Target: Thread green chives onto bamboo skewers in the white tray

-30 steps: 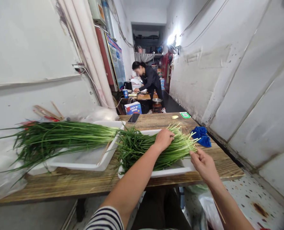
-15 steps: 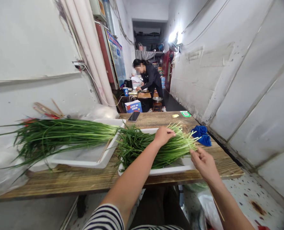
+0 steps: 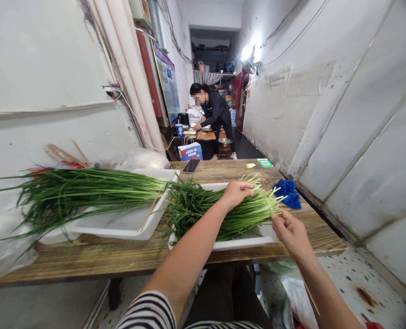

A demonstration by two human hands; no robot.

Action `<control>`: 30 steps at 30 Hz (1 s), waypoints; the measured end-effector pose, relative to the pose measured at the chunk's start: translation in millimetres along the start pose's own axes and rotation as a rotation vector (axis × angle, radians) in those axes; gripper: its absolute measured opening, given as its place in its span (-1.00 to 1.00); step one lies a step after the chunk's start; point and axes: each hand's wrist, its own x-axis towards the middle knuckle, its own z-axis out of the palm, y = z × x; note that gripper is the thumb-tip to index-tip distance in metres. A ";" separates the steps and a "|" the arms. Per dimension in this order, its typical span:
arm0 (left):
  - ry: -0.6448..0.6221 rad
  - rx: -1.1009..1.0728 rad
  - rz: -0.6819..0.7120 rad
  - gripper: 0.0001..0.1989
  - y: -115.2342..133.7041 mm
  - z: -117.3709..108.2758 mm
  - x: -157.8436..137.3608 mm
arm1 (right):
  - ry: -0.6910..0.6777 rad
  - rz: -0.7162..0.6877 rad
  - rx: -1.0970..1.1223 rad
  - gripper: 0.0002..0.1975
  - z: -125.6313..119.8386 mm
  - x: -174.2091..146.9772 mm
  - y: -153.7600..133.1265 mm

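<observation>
A thick layer of garlic chives [image 3: 237, 219] lies across a white tray [image 3: 219, 246], dark leaf ends to the left and pale stem ends to the right. My left hand [image 3: 237, 193] rests over the stalks near their pale ends, fingers drawn together on some of them. At the tray's right end, my right hand [image 3: 291, 232] is closed, thumb and forefinger pinched beside the stem tips. A thin wooden skewer [image 3: 310, 293] runs from this hand down behind the wrist. What lies exactly between the right fingertips is partly hidden.
On the left, more chives [image 3: 100, 187] overhang a second white tray [image 3: 113, 230] with sticks in it. A phone [image 3: 191, 166], a blue cloth [image 3: 288, 193] and a green code card [image 3: 265, 163] lie on the wooden table [image 3: 96, 260]. A person [image 3: 218, 112] works farther back.
My left hand has shifted slightly right along the stalks. The right hand stays almost in place, and the trays have not moved.
</observation>
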 end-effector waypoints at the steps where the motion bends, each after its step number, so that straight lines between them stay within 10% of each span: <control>1: -0.010 -0.028 0.005 -0.74 1.0 1.3 -0.6 | -0.003 0.004 0.005 -0.68 0.3 0.1 -1.0; 30: 0.024 0.284 0.271 -0.74 20.3 9.7 -14.1 | -0.007 -0.004 -0.005 -0.69 -0.7 1.8 3.3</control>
